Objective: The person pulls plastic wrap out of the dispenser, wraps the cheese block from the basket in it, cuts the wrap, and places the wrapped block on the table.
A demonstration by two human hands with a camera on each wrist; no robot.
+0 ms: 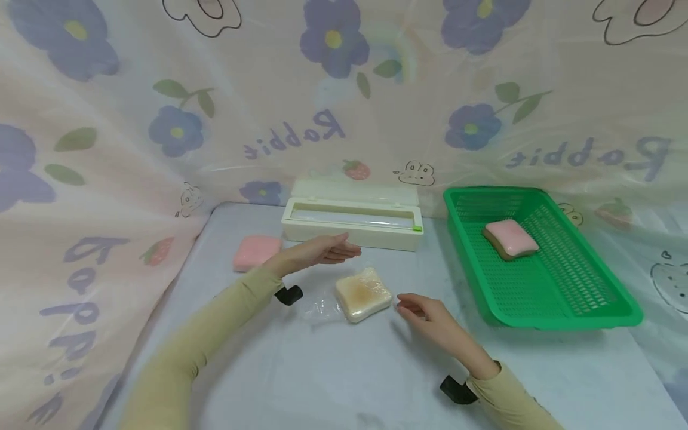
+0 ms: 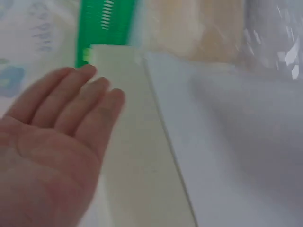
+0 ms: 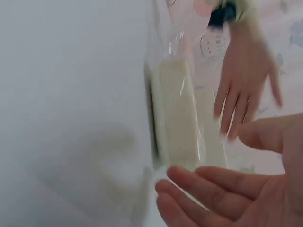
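A toast-shaped bread slice (image 1: 364, 294), cream with a browned middle, lies on the white table with clear film (image 1: 322, 307) wrapped over it and spreading out at its left. My left hand (image 1: 322, 251) hovers behind the slice, fingers extended and nothing in them; the left wrist view shows its palm (image 2: 52, 156) beside the long cream box. To the right of the slice my right hand (image 1: 427, 316) holds nothing, its fingertips close to the slice's edge and its fingers gently bent. The right wrist view shows the wrapped slice (image 3: 177, 113) edge-on beyond those fingers.
A cream film dispenser box (image 1: 352, 233) stands open at the back against the patterned curtain. Left of it lies a pink toast-shaped piece (image 1: 257, 252). On the right, a green basket (image 1: 570, 316) holds a pink-topped slice (image 1: 510, 239).
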